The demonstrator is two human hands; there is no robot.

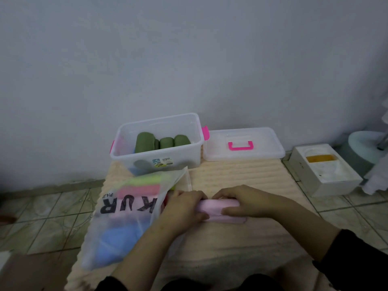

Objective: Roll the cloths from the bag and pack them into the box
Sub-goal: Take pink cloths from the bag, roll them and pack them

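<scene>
- Left hand (184,206) and right hand (241,203): fingers curl around the pink cloth (220,206), keeping the roll tight.
- Cloth lies in front of the box (157,158), beside the bag (126,217).

Most of the pink cloth (219,206) lies under the left hand (184,206) and right hand (247,203), so how far it is rolled cannot be told. Left of the cloth, the bag (126,217) is blurred; its print reads only in part, and the cloths inside show as soft patches of blue, pink and green. Beyond the bag, the label on the box (157,143) is too small to read. Both forearms are cut off by the bottom edge.
</scene>
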